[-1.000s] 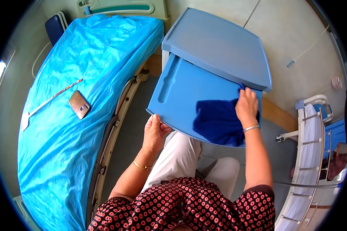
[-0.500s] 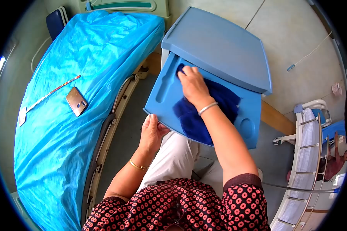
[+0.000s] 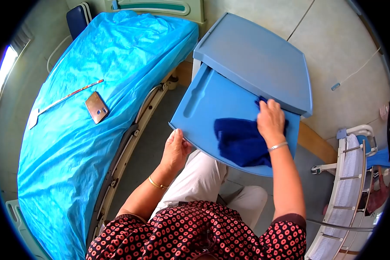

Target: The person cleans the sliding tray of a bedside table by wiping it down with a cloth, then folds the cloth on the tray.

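A light-blue pull-out tray [image 3: 203, 117] sticks out from under the top of a blue bedside cabinet [image 3: 255, 58]. At the tray's near left corner, my left hand [image 3: 176, 151] pinches the edge, thumb on top and fingers curled below. My right hand [image 3: 271, 122] is closed on a dark-blue cloth [image 3: 240, 141] and presses it on the tray's right side, near the cabinet top. Most of the cloth spreads loosely leftward and toward me; a small tuft shows beyond my fingers. A long groove is moulded into the tray's left side.
On the left a bed covered with bright-blue sheeting [image 3: 73, 160] holds a phone [image 3: 96, 107] and a long thin stick with a white flat end [image 3: 69, 97]. A second bed with metal side rails [image 3: 349, 177] stands at right. A cable lies on the floor [image 3: 355, 73].
My right hand has slid the cloth from the tray's upper left across to its right side. My left hand keeps its hold on the tray corner. The whole view has shifted slightly.
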Demonstrator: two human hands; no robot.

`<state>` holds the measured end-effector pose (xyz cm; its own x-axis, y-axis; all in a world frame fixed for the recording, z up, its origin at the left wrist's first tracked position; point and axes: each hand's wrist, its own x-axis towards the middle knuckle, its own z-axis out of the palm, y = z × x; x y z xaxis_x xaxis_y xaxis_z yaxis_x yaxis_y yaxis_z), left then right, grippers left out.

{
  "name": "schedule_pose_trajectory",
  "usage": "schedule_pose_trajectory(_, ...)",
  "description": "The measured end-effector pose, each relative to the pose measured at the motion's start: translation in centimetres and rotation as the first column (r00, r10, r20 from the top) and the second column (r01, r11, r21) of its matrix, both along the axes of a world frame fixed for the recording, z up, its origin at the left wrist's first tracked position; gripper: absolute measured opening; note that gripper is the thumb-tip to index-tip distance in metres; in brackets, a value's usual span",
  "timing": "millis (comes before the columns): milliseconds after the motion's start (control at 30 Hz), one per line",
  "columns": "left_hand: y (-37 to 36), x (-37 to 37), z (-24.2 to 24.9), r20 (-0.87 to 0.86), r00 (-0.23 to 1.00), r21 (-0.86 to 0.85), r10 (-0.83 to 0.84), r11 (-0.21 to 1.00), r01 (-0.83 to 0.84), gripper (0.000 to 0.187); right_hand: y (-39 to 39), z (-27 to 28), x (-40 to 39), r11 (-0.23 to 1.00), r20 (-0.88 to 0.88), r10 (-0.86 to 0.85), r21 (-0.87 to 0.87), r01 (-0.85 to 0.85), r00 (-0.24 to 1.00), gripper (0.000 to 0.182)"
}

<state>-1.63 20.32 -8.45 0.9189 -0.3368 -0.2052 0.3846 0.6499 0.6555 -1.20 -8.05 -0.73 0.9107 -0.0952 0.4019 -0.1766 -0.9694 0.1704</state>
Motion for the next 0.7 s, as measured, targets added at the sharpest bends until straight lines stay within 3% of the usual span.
schedule_pose_trajectory(133,0.0,0.1,-0.4,0.005,1.000,0.006,-0.006,1.000,0.006,0.027,-1.0,0.8,-1.3,0.972,-0.084,-0.235,-0.034,0.233,0.968,0.018)
schedule_pose_trajectory(333,-0.1,0.7,-0.7,0.029,0.999,0.114,-0.032,0.993,0.028,0.028,-0.3,-0.4,1.2,0.978,-0.093,-0.206,-0.040,0.203,0.974,0.012)
schedule_pose_trajectory(433,-0.7,0.6,-0.4,0.020,0.999,0.193,0.031,0.981,-0.034,0.029,0.9,-0.9,1.9,0.998,-0.052,-0.045,-0.039,0.043,0.998,0.014)
schedule_pose_trajectory(500,-0.4,0.9,-0.9,0.056,0.998,0.240,-0.007,0.971,-0.006,0.030,1.7,-1.3,2.8,0.977,0.058,0.212,0.008,-0.213,0.975,0.024)
schedule_pose_trajectory(700,-0.9,0.7,-0.1,0.066,0.997,0.178,0.037,0.983,-0.048,0.026,5.5,-0.6,6.6,0.914,0.023,0.404,0.026,-0.404,0.915,0.031)
